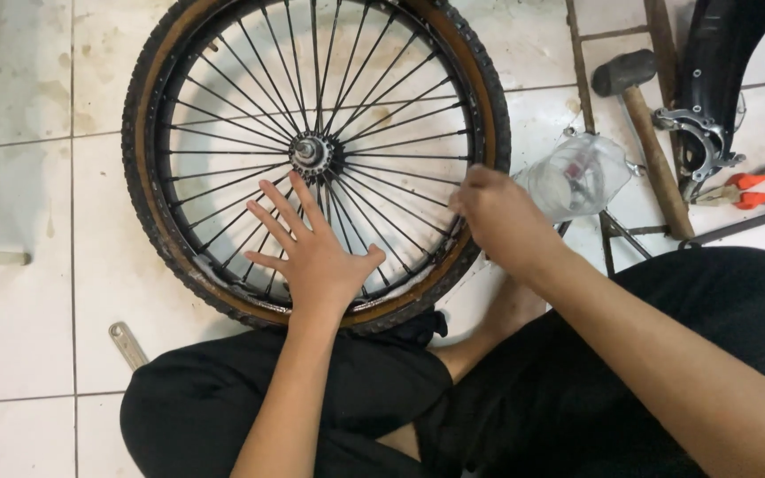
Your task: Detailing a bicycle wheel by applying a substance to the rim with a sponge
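The left hand (312,257) lies flat and spread wide on the spokes (382,97) of a bicycle wheel (148,177), holding nothing. The right hand (502,221) is curled at the wheel's right rim, fingers bent against the tyre; whether it grips anything cannot be told. The wheel lies flat on the tiled floor (19,88), its near edge touching the person's black-trousered crossed legs, its hub (310,152) just beyond the left fingertips. A flat metal tool (127,345) lies near the left knee. Farther right sit a clear plastic container (577,175), a hammer (644,124), red-handled pliers (759,188) and a black frame part (714,80).
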